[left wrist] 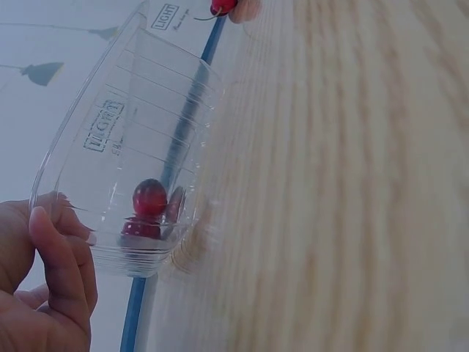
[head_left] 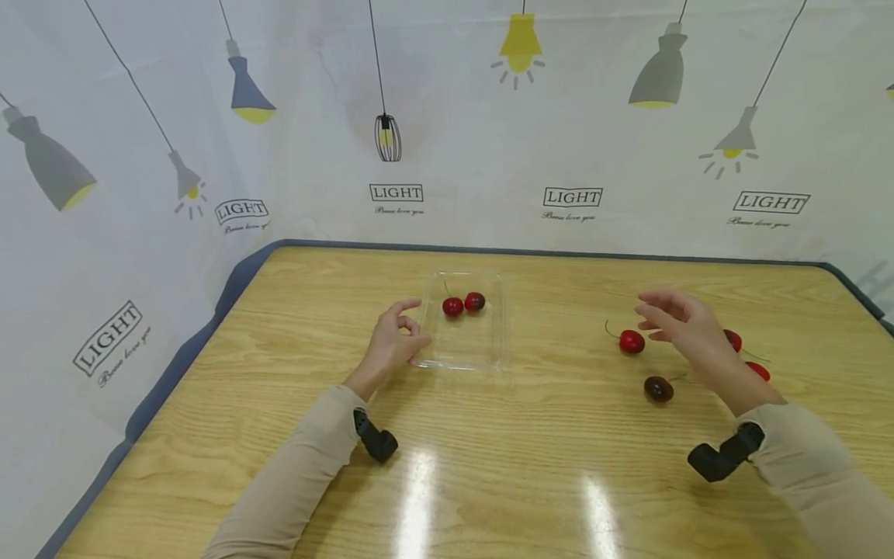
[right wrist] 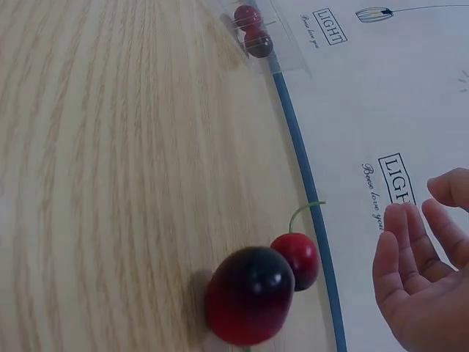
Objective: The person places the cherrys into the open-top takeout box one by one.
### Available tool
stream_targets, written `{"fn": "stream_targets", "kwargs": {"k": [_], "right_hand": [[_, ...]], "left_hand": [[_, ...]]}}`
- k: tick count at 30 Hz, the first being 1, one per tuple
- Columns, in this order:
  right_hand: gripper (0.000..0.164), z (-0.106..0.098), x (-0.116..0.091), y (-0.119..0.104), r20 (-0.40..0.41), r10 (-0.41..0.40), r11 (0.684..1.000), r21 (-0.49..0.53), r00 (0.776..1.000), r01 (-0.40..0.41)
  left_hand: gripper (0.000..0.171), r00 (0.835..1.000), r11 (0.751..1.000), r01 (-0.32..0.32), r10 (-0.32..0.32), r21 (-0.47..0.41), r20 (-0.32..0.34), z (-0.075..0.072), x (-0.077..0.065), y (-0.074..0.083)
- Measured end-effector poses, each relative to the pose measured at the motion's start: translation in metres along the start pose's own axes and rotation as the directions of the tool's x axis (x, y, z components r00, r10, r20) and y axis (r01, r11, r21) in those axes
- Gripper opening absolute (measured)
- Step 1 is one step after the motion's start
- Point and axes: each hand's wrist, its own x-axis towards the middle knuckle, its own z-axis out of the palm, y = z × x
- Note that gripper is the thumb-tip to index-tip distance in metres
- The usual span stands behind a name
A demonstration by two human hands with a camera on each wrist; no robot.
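Observation:
My left hand (head_left: 393, 339) pinches the left rim of a clear plastic container (head_left: 461, 341), which sits on the table. In the left wrist view, the thumb and fingers (left wrist: 64, 275) meet at that rim. Two dark red cherries (head_left: 452, 307) lie side by side inside, one with a stem. Over on the right, my right hand (head_left: 680, 322) hovers above loose cherries with its fingers relaxed and holding nothing. A stemmed cherry (head_left: 632, 342) lies just left of its fingertips. Nearer to me is a darker cherry (head_left: 659, 390). The wrist partly hides two more red cherries (head_left: 757, 372).
The light wooden table (head_left: 545, 442) has a dark blue edge along its back and left side. Behind it hangs a white sheet (head_left: 475, 155) printed with lamps and lettering. Each wrist wears a black camera mount (head_left: 377, 439).

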Motion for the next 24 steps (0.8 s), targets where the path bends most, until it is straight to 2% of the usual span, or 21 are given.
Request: {"fn": "stream_targets", "kwargs": {"k": [5, 7, 10, 14, 19, 24], "right_hand": [[0.044, -0.011, -0.003, 0.015, -0.009, 0.017, 0.999, -0.049, 1.0, -0.017], [0.045, -0.015, -0.005, 0.019, -0.009, 0.022, 0.998, -0.065, 1.0, -0.023], [0.058, -0.025, 0.002, 0.046, -0.008, 0.032, 0.997, -0.071, 0.999, -0.032], [0.07, -0.039, 0.011, 0.084, -0.022, 0.064, 0.998, -0.028, 0.998, -0.064], [0.065, -0.046, 0.005, 0.088, -0.034, 0.07, 0.998, -0.002, 0.997, -0.07], [0.06, -0.045, -0.01, 0.075, 0.002, 0.057, 0.998, -0.006, 0.998, -0.057]], "left_hand": [[0.06, 1.0, 1.0, 0.016, -0.016, 0.003, 0.009, 0.0, 0.003, -0.002], [0.06, 1.0, 1.0, 0.017, -0.017, -0.001, 0.011, 0.0, 0.003, -0.001], [0.059, 1.0, 1.0, 0.021, -0.021, 0.003, 0.018, -0.001, -0.006, 0.013], [0.059, 0.999, 1.0, 0.027, -0.027, 0.01, 0.028, -0.001, -0.018, 0.032], [0.059, 0.999, 0.999, 0.031, -0.031, 0.013, 0.026, -0.001, -0.019, 0.032], [0.059, 0.999, 0.999, 0.029, -0.03, 0.02, 0.027, -0.001, -0.018, 0.032]]}}
